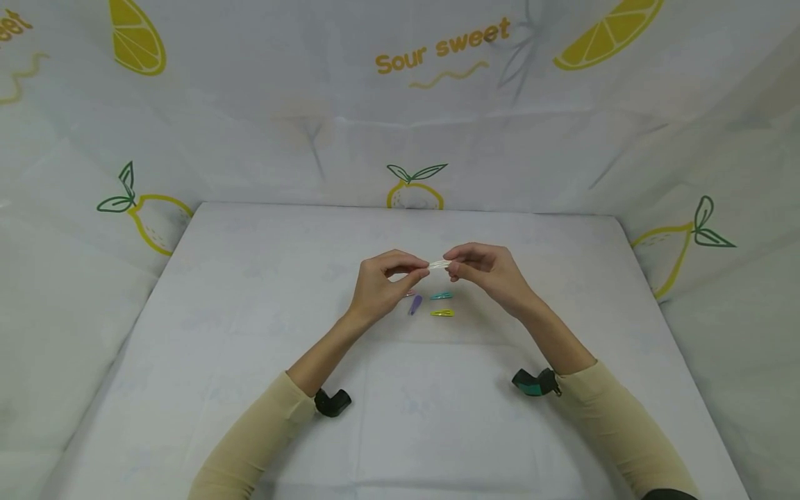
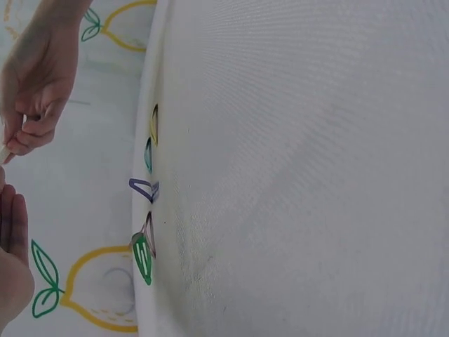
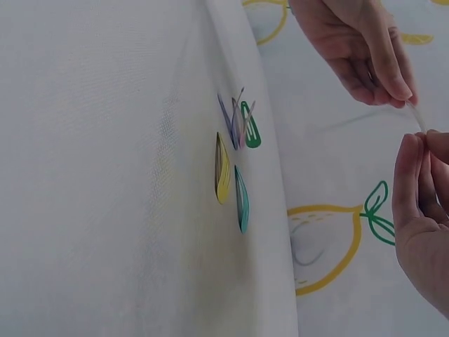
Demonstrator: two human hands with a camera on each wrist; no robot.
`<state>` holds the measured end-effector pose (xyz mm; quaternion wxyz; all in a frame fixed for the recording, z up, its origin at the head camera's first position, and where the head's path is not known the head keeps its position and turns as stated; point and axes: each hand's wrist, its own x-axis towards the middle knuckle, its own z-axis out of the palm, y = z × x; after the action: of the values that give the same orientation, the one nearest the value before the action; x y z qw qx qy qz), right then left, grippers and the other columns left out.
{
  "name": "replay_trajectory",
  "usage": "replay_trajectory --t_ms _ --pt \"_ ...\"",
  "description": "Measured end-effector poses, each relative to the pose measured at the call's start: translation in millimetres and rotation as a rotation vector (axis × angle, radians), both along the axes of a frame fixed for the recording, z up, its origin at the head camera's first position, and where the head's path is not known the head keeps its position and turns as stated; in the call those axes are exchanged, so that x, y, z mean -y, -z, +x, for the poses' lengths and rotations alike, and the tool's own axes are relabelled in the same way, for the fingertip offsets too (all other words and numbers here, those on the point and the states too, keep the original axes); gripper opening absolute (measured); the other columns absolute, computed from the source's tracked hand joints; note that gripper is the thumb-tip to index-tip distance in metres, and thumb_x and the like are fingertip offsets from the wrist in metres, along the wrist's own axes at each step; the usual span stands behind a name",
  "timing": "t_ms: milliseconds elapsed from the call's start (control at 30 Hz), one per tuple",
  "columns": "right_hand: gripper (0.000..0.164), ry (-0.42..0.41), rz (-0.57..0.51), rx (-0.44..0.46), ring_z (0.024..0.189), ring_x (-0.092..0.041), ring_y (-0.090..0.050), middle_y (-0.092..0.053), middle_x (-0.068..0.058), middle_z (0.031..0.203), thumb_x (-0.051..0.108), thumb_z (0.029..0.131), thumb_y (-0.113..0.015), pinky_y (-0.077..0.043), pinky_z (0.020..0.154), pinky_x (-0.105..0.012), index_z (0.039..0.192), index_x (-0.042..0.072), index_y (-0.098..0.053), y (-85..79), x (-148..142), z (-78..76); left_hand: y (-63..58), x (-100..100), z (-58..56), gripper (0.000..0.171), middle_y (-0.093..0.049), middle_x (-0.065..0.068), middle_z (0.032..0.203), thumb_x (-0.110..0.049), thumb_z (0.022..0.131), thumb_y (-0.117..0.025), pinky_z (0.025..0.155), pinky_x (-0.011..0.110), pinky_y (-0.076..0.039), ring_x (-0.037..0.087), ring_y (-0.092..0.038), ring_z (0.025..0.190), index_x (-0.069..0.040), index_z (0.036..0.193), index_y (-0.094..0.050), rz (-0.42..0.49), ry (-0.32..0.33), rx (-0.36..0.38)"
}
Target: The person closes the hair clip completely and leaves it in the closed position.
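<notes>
Across the head view's upper part hangs a white lemon-print cloth (image 1: 250, 139), reading "Sour sweet" at top centre and a cut-off "eet" at upper left. Below spreads the white tabletop (image 1: 437, 417). Near frame centre, the left hand (image 1: 384, 283) and right hand (image 1: 494, 274) pinch opposite ends of a slim white piece (image 1: 439, 264). Just below lie a yellow clip (image 1: 442, 313), teal clip (image 1: 441, 296), purple clip (image 1: 415, 304) and pink clip (image 1: 410, 294); the left wrist view shows a green clip (image 2: 142, 260), lower left.

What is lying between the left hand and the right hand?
A white item bridges the gap, pinched by the left hand and the right hand; the head view shows this.
</notes>
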<state>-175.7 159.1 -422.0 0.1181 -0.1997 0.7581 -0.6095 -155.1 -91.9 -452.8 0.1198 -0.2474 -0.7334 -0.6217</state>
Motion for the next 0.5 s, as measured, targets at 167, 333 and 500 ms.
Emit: replay_trajectory --t_ms 167,333,500 --pt "0.03 -0.002 0.032 0.002 0.093 -0.02 -0.076 -0.078 0.003 0.107 0.01 0.104 -0.073 -0.062 0.094 -0.027 0.129 -0.006 -0.07 -1.0 -1.5 1.1 0.8 -0.1 -0.3 0.011 -0.082 0.019 0.103 -0.001 0.094 -0.082 0.09 0.03 -0.066 0.029 -0.078 0.097 0.003 0.104 -0.082 0.003 0.004 0.012" --pt "0.034 0.005 0.047 0.016 0.092 -0.015 -0.076 -0.078 0.006 0.106 0.011 0.104 -0.074 -0.061 0.093 -0.023 0.132 -0.008 -0.069 -0.9 -2.1 1.0 1.6 -0.8 -0.8 0.011 -0.082 0.019 0.103 0.0 0.094 -0.082 0.091 0.031 -0.066 0.032 -0.078 0.098 0.004 0.104 -0.082 -0.002 0.006 0.031" --pt "0.031 0.02 0.082 0.022 0.093 -0.018 -0.077 -0.078 -0.009 0.11 0.012 0.103 -0.075 -0.063 0.094 -0.031 0.129 -0.003 -0.072 0.6 -3.6 -0.5 2.7 -1.7 -2.3 0.011 -0.082 0.02 0.104 0.0 0.094 -0.082 0.091 0.031 -0.066 0.033 -0.079 0.098 0.004 0.104 -0.082 -0.008 0.004 0.041"
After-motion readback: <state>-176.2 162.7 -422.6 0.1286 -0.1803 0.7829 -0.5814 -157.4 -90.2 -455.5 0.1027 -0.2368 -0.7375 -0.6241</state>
